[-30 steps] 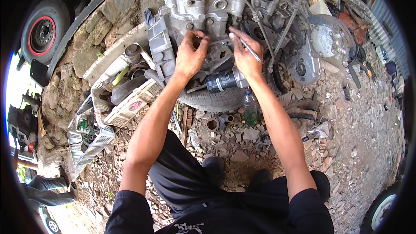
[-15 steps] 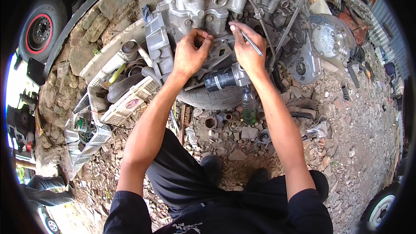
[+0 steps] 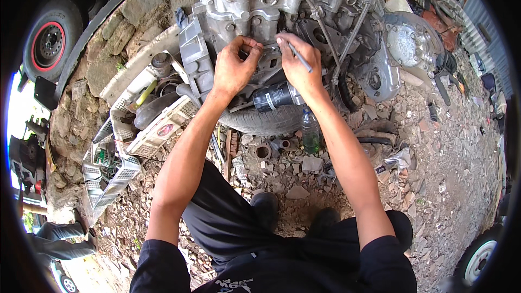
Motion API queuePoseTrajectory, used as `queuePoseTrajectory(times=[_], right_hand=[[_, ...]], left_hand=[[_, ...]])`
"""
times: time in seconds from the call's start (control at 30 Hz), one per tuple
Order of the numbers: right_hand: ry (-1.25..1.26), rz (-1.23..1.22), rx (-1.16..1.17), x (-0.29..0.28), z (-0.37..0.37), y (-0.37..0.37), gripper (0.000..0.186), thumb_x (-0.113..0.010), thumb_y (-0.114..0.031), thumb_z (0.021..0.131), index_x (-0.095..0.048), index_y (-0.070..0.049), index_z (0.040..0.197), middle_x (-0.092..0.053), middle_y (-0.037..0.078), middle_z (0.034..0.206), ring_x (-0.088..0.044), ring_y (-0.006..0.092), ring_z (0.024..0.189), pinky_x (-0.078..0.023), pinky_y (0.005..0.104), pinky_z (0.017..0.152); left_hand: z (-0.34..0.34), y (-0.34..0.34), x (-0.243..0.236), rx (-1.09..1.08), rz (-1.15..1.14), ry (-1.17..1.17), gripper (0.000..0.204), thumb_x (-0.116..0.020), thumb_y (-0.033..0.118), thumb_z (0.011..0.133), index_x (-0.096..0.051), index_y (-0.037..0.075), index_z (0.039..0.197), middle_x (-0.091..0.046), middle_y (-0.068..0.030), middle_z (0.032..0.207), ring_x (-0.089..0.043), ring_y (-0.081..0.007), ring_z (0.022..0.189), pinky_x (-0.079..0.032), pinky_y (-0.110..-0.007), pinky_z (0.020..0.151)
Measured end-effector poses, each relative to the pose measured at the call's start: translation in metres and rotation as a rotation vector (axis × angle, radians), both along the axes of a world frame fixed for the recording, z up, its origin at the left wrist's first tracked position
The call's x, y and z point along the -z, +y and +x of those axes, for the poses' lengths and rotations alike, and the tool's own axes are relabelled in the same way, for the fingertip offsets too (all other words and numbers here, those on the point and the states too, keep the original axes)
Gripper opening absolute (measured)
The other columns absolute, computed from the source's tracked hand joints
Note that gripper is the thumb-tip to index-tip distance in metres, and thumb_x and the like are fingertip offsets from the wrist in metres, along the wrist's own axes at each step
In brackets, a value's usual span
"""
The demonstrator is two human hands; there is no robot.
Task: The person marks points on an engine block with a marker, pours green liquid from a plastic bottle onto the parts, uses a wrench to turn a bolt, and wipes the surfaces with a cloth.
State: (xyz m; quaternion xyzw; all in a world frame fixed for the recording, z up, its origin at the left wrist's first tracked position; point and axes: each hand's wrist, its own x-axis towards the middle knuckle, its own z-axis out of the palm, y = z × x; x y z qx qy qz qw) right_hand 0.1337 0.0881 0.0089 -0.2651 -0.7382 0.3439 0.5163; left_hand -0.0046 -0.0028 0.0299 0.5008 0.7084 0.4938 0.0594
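Observation:
At the front of a grimy aluminium engine (image 3: pixel 269 14), my left hand (image 3: pixel 236 65) has its fingertips pinched together; whatever is between them is hidden. Just right of it, my right hand (image 3: pixel 302 65) grips a slim metal rod tool (image 3: pixel 298 53), angled with its near end toward the lower right. Both hands are over a dark bracket with a rectangular opening (image 3: pixel 273 62). Beneath them lie a black cylindrical filter (image 3: pixel 267 99) and a tyre (image 3: pixel 260 121) on its side.
Plastic crates (image 3: pixel 157 130) with parts sit left, beside a stone wall (image 3: pixel 108 54). A bottle with green liquid (image 3: pixel 311 138) stands on the rubble. Right are a metal cover (image 3: pixel 401 43) and corrugated sheeting (image 3: pixel 491 54). Another person's legs (image 3: pixel 65 239) show lower left; vehicle wheels (image 3: pixel 50 46) show at the edges.
My right hand has moved left, closer to my left hand, with the rod tool in it. My left hand has shifted slightly left and stays pinched.

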Motion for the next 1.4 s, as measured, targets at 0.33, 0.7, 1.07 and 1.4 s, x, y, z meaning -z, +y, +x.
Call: queuePoseTrajectory(times=[0.33,0.7,1.07,1.4], right_hand=[[-0.189,0.142,0.082,-0.008,0.014,-0.002,0.020,-0.061,-0.018,0.096,-0.072,-0.007,0.109,-0.072,0.022,0.095,-0.071,0.0395,0.090,-0.057,0.0409,0.079],[-0.147,0.091,0.040,-0.014,0.013,0.011,0.021,-0.062,-0.020,0.099,-0.072,-0.004,0.109,-0.073,0.021,0.094,-0.075,0.0318,0.084,-0.058,0.0389,0.070],[-0.044,-0.082,-0.095,0.000,0.009,0.007,0.020,-0.066,-0.021,0.096,-0.072,-0.004,0.104,-0.072,0.021,0.095,-0.072,0.0376,0.088,-0.058,0.0403,0.076],[-0.228,-0.136,-0.001,-0.010,0.008,-0.001,0.015,-0.063,-0.018,0.098,-0.071,-0.006,0.104,-0.072,0.019,0.084,-0.074,0.0307,0.076,-0.055,0.0391,0.064]], left_hand=[[0.000,-0.003,0.001,0.023,-0.006,0.033,0.021,-0.067,0.021,0.090,-0.071,0.002,0.099,-0.074,-0.0095,0.081,-0.070,-0.0169,0.073,-0.053,-0.032,0.070],[-0.001,-0.004,-0.001,0.038,0.049,0.023,0.022,-0.069,0.021,0.093,-0.070,0.000,0.100,-0.072,-0.0076,0.082,-0.065,-0.0121,0.074,-0.052,-0.029,0.072],[-0.006,-0.003,-0.001,0.026,0.007,0.033,0.024,-0.068,0.023,0.094,-0.070,0.000,0.101,-0.072,-0.0057,0.081,-0.064,-0.0100,0.073,-0.051,-0.029,0.071],[-0.006,-0.004,-0.001,-0.012,-0.030,0.061,0.023,-0.068,0.023,0.093,-0.071,0.001,0.101,-0.072,-0.0078,0.081,-0.066,-0.0127,0.075,-0.052,-0.029,0.073]])
